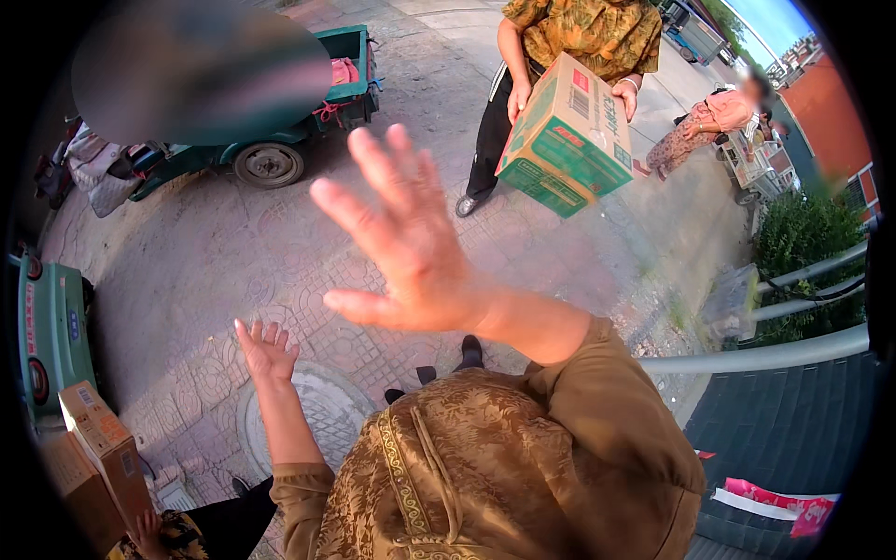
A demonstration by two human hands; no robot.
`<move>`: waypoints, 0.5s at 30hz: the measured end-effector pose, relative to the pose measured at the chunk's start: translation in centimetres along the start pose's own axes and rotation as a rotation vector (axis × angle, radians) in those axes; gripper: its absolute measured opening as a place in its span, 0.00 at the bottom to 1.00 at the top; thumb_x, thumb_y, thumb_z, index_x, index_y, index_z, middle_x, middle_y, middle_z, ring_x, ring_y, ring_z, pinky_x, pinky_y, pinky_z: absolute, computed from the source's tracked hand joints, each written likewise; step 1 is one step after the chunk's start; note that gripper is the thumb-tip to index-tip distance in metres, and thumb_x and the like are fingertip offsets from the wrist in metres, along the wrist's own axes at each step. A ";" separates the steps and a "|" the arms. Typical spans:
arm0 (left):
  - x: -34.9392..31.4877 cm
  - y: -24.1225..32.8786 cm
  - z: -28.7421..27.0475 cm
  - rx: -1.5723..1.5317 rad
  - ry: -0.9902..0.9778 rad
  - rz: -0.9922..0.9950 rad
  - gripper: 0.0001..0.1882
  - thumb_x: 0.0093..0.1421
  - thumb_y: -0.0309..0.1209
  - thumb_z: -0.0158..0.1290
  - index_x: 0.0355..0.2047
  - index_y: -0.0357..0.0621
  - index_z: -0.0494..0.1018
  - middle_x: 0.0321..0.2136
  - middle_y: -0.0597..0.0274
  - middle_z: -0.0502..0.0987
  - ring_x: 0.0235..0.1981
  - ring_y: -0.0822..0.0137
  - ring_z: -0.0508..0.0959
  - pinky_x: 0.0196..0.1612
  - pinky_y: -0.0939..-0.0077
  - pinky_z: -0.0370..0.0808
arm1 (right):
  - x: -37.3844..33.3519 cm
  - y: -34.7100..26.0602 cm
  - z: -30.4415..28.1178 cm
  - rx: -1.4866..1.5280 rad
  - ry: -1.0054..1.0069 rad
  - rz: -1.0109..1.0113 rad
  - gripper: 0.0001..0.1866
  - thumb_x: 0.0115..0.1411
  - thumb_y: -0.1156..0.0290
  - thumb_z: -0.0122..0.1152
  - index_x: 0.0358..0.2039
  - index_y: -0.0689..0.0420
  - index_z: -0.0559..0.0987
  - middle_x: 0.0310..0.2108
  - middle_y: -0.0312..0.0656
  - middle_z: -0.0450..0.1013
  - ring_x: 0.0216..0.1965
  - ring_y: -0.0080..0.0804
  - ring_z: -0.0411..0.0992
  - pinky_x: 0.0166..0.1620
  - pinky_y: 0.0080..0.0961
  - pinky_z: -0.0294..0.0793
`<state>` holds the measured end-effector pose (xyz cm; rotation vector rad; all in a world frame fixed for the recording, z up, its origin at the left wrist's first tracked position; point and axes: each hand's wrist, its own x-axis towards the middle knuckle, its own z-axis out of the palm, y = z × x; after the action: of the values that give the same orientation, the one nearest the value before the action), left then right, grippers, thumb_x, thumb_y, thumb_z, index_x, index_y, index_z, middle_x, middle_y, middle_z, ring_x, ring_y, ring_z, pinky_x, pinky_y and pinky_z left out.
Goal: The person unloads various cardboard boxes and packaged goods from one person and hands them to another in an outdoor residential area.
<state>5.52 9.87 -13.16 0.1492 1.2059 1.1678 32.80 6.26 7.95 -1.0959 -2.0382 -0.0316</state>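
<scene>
Both own hands are bare. Right hand (411,243) raised mid-view, fingers splayed and released, blurred — probably moving. Left hand (268,355) is lower, fingers loosely spread, holding nothing; in view it lies over the pavement (261,224), just beside the round manhole cover (322,401).

Nearest thing ahead: green-and-brown carton (571,140), off the ground, gripped at opposite sides by a co-worker (588,33) in a patterned top. It looks tilted, one corner down. Neither own hand touches it; gap between it and the right hand is clear in view, true depth hard to tell.

Risks, my judgement: the co-worker could lose the carton if one side grip slips, since it leans and nothing props it from below. The raised right hand could knock it or the co-worker's arm if both close in together. A large box also hides footing, so a trip at uneven paving is possible.

Lower left, another person's hand (147,534) is on brown cartons (112,457); a bump there seems possible if the left arm swings out. Green cart (347,91) stands further off — less of a hazard.
</scene>
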 end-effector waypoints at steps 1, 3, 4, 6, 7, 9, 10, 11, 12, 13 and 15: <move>0.6 -0.3 4.3 0.107 -0.173 0.013 0.54 0.47 0.69 0.41 0.63 0.48 0.38 0.64 0.48 0.40 0.64 0.49 0.39 0.60 0.45 0.34 | -1.3 2.9 -3.5 -0.155 0.179 0.035 0.42 0.42 0.56 0.65 0.57 0.56 0.61 0.61 0.59 0.45 0.62 0.61 0.39 0.60 0.55 0.39; 0.7 -0.6 13.7 0.279 -0.416 0.072 0.53 0.48 0.68 0.42 0.63 0.47 0.40 0.64 0.48 0.38 0.64 0.49 0.37 0.60 0.46 0.33 | -5.3 8.7 -8.7 0.023 0.558 0.237 0.39 0.49 0.60 0.62 0.58 0.62 0.57 0.58 0.59 0.50 0.59 0.50 0.52 0.59 0.38 0.51; 0.9 -0.8 18.1 0.385 -0.497 0.134 0.52 0.48 0.69 0.40 0.63 0.47 0.40 0.64 0.46 0.37 0.64 0.47 0.37 0.60 0.45 0.32 | -7.4 10.6 -10.4 0.202 0.697 0.437 0.40 0.50 0.60 0.61 0.59 0.62 0.55 0.58 0.59 0.50 0.58 0.48 0.54 0.59 0.34 0.52; 0.7 -1.7 24.7 0.521 -0.655 0.186 0.52 0.48 0.70 0.39 0.63 0.47 0.40 0.63 0.45 0.36 0.64 0.45 0.36 0.59 0.43 0.31 | -11.9 13.2 -12.2 0.451 0.871 0.832 0.40 0.53 0.57 0.56 0.61 0.60 0.50 0.61 0.55 0.44 0.61 0.47 0.46 0.60 0.40 0.45; 0.8 -1.6 28.1 0.558 -0.714 0.184 0.52 0.48 0.70 0.38 0.63 0.49 0.40 0.63 0.44 0.35 0.63 0.43 0.34 0.59 0.42 0.30 | -13.8 15.1 -12.4 0.537 0.891 0.995 0.40 0.56 0.54 0.52 0.62 0.57 0.48 0.64 0.50 0.39 0.65 0.48 0.36 0.61 0.48 0.37; 1.1 -1.9 33.5 0.621 -0.798 0.152 0.52 0.47 0.72 0.34 0.64 0.52 0.38 0.63 0.42 0.33 0.62 0.37 0.31 0.57 0.37 0.27 | -16.2 17.9 -10.4 0.875 0.816 1.289 0.45 0.54 0.45 0.52 0.64 0.48 0.42 0.66 0.45 0.33 0.64 0.58 0.31 0.59 0.58 0.32; 1.3 -2.1 34.7 0.637 -0.837 0.109 0.53 0.46 0.74 0.33 0.64 0.54 0.37 0.63 0.42 0.32 0.62 0.36 0.30 0.54 0.32 0.25 | -16.1 17.9 -9.4 0.973 0.769 1.334 0.46 0.53 0.43 0.52 0.64 0.47 0.41 0.66 0.45 0.32 0.63 0.60 0.34 0.58 0.61 0.34; 1.2 -2.8 35.6 0.650 -0.864 0.060 0.52 0.48 0.73 0.32 0.64 0.54 0.36 0.63 0.44 0.36 0.63 0.38 0.34 0.52 0.27 0.28 | -16.9 18.5 -7.9 1.096 0.742 1.324 0.46 0.53 0.42 0.52 0.64 0.47 0.41 0.65 0.44 0.37 0.62 0.58 0.41 0.56 0.64 0.37; 1.6 -3.6 35.4 0.582 -0.984 -0.020 0.48 0.52 0.69 0.33 0.64 0.51 0.40 0.63 0.50 0.46 0.63 0.47 0.44 0.57 0.36 0.39 | -16.6 18.0 -7.1 1.306 0.653 1.240 0.52 0.50 0.44 0.56 0.64 0.50 0.37 0.64 0.46 0.40 0.64 0.45 0.39 0.59 0.57 0.37; 2.2 -4.9 35.0 0.537 -1.176 0.066 0.43 0.56 0.63 0.36 0.62 0.47 0.47 0.60 0.56 0.56 0.61 0.57 0.54 0.60 0.54 0.51 | -15.7 17.0 -6.9 1.328 0.598 1.091 0.50 0.52 0.47 0.57 0.64 0.51 0.37 0.63 0.45 0.42 0.63 0.41 0.42 0.60 0.49 0.42; 2.0 -5.8 33.5 0.607 -1.170 0.090 0.35 0.57 0.54 0.46 0.58 0.45 0.57 0.55 0.59 0.63 0.57 0.61 0.61 0.59 0.65 0.56 | -15.5 15.8 -6.6 1.305 0.510 0.895 0.48 0.55 0.55 0.57 0.63 0.53 0.36 0.62 0.42 0.45 0.62 0.33 0.46 0.60 0.33 0.48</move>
<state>35.00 24.25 -4.05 1.1757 0.4393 0.5410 52.90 3.01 -3.02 -0.8365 -0.6376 1.1558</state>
